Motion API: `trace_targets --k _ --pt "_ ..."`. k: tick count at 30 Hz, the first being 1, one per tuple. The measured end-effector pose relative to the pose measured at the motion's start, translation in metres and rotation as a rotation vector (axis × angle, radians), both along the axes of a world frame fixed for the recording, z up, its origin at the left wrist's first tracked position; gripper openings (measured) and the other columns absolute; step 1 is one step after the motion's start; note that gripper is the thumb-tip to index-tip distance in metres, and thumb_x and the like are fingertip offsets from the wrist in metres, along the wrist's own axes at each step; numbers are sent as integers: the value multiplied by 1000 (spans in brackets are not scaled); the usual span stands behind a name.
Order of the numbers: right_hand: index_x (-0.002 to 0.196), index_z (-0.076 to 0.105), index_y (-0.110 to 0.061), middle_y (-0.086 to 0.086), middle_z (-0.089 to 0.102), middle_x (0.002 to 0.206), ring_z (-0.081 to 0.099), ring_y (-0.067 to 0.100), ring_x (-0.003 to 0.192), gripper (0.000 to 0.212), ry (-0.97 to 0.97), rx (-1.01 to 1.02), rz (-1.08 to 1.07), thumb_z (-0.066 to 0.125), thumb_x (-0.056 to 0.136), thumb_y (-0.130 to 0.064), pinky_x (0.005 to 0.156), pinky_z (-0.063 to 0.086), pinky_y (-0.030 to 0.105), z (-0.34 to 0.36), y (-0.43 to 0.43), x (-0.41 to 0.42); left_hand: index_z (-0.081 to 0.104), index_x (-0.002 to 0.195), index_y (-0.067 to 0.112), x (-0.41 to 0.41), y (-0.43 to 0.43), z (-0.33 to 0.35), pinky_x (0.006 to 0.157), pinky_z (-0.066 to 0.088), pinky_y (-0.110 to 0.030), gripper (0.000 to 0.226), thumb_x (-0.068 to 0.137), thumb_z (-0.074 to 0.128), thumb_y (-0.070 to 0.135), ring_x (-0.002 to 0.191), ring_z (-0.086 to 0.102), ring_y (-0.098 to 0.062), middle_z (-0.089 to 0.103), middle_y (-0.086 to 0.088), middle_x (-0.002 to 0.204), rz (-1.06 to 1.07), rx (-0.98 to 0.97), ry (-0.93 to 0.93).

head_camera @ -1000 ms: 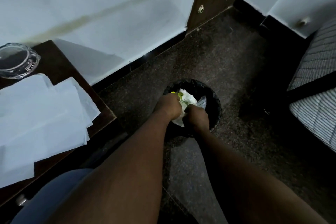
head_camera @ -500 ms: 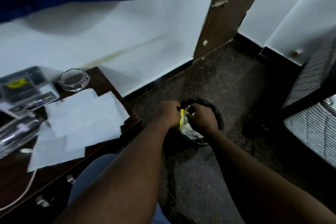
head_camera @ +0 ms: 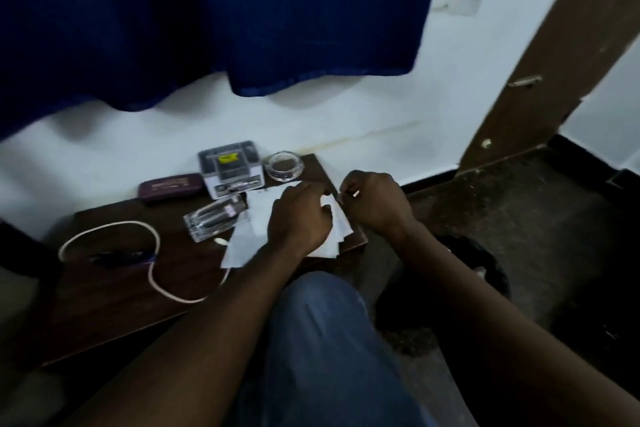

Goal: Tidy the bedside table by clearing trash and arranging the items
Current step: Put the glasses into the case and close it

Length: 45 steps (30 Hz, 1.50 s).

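Papers (head_camera: pixel 240 248), white and loosely fanned, lie at the right end of the table (head_camera: pixel 114 288), centre of frame, with the long axis running lower left to upper right. Head view: the left hand (head_camera: pixel 298 218) sits on top of them, fingers bent down, so I cannot tell its grip. The right hand (head_camera: pixel 375 204) is at their right edge, its grip apparently pinching a white corner. The bin (head_camera: pixel 491 274) stands lower right, nearer the right hand.

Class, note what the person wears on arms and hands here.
Nothing visible: the left hand and right hand show no gloves, rings or watch, and the left forearm and right forearm are bare, with no sleeve in view. The picture is dim, so small items could be missed.
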State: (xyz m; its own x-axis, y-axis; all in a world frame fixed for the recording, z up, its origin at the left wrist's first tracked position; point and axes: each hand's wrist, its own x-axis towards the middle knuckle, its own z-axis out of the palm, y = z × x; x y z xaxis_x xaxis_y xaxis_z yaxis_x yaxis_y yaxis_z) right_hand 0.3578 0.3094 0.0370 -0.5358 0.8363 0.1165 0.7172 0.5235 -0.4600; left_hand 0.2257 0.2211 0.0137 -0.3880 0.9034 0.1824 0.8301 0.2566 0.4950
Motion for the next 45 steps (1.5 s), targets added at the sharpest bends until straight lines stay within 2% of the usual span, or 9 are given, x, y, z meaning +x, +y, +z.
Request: trace_targets --k 4,9,14,21,28,31,36,41,45 --pt "80 66 -32 -1 74 104 67 23 100 11 -72 -8 197 70 87 -39 76 47 27 26 -31 -77 70 125 25 -72 -81 8 101 48 -32 36 89 68 21 119 64 -25 71 -1 127 129 -6 -5" --pt "78 68 -35 -5 77 97 69 20 95 10 -101 -62 407 67 86 -28 79 55 31 32 -83 -155 74 111 22 -150 -175 8 80 49 -31 26 85 75 23 101 70 -30 76 -7 106 221 -146 20" --pt "81 71 -28 -5 75 98 69 19 97 9 -144 -143 485 76 81 -36 85 57 34 -8 -122 -203 75 116 22 -192 -213 -12 94 48 -29 31 85 74 18 111 67 -22 74 -1 118 232 -157 14" --pt "80 69 -27 -4 76 89 71 17 87 16 -247 -207 540 80 82 -39 83 59 38 -49 -127 -226 74 108 23 -214 -194 -32 88 50 -31 25 83 74 23 108 66 -25 72 -3 113 271 -264 -42" --pt "84 74 -23 -6 74 87 70 15 85 12 -249 -218 602 82 82 -32 78 58 37 -63 -107 -264 71 119 34 -257 -196 -48 100 51 -34 38 83 71 22 119 63 -24 69 1 127 343 -432 -65" --pt "88 75 -23 -5 76 90 70 15 87 15 -253 -228 612 82 81 -34 81 58 37 -57 -110 -270 67 127 32 -274 -200 -44 105 47 -35 47 82 73 20 126 56 -26 62 -2 132 294 -452 8" --pt "88 73 -25 -4 76 92 71 17 89 15 -276 -218 713 80 80 -36 83 58 38 -66 -130 -279 52 142 32 -283 -198 -56 105 48 -48 66 81 74 26 133 42 -37 41 -8 144 257 -590 129" --pt "92 71 -29 -4 75 98 71 20 93 18 -290 -202 740 77 81 -42 85 58 39 -75 -139 -287 57 139 31 -283 -187 -62 97 47 -47 50 89 65 28 128 42 -37 43 -9 140 269 -637 295" --pt "91 73 -28 -6 77 93 72 18 89 17 -250 -186 734 77 81 -42 82 59 38 -78 -136 -289 59 134 26 -285 -182 -67 100 42 -44 42 92 60 31 127 43 -35 52 -8 135 296 -651 373"
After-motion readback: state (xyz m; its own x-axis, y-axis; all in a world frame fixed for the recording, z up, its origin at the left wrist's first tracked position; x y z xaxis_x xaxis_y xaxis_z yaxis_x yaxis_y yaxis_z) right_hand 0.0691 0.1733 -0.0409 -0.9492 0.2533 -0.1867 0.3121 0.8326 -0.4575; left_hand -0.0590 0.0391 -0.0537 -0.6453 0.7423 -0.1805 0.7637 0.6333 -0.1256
